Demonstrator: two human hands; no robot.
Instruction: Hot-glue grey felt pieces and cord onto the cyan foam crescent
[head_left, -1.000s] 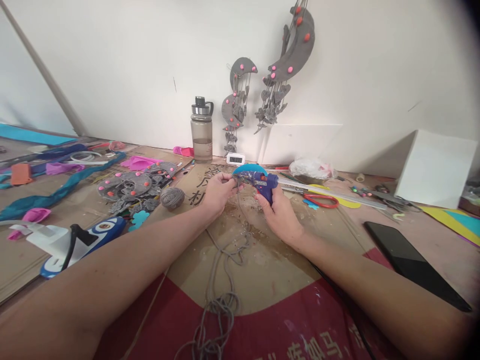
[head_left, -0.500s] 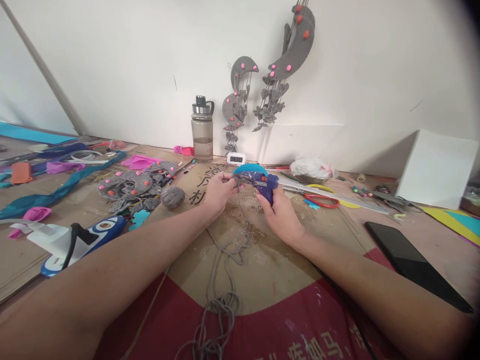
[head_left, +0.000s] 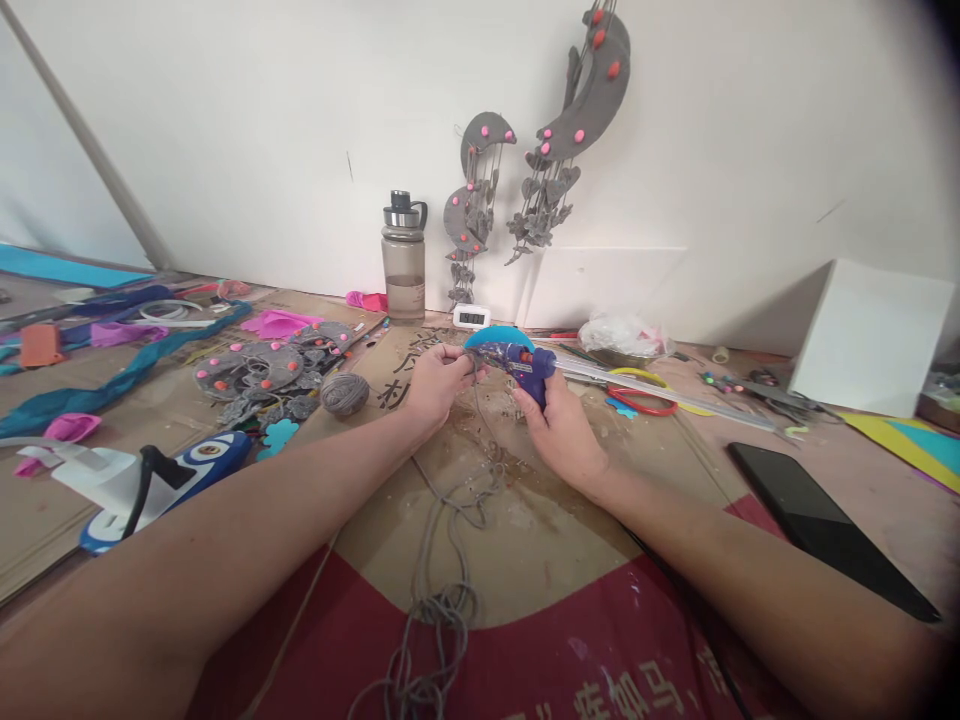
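Note:
My right hand (head_left: 559, 430) is closed round the handle of a blue glue gun (head_left: 531, 375), a long clear glue stick (head_left: 645, 380) jutting from its back end. The gun's nozzle points left, right up at the fingertips of my left hand (head_left: 439, 388). Those fingers pinch grey yarn (head_left: 480, 395); whatever small piece is with it there is hidden by the fingers and nozzle. From the pinch the yarn runs down to a loose tangle (head_left: 439, 620) on the cardboard. Behind the gun lies a blue disc (head_left: 501, 337), partly covered.
To the left are a grey yarn ball (head_left: 345, 393), grey crescents with pink dots (head_left: 251, 370) and a power strip (head_left: 214, 455). A water bottle (head_left: 403, 265) stands at the wall beside a small clock (head_left: 472, 317). Scissors (head_left: 645, 400) and a phone (head_left: 825, 525) lie right.
Hardly anything differs: both hands, the glue gun and the yarn keep their places. The whole view has shifted very slightly.

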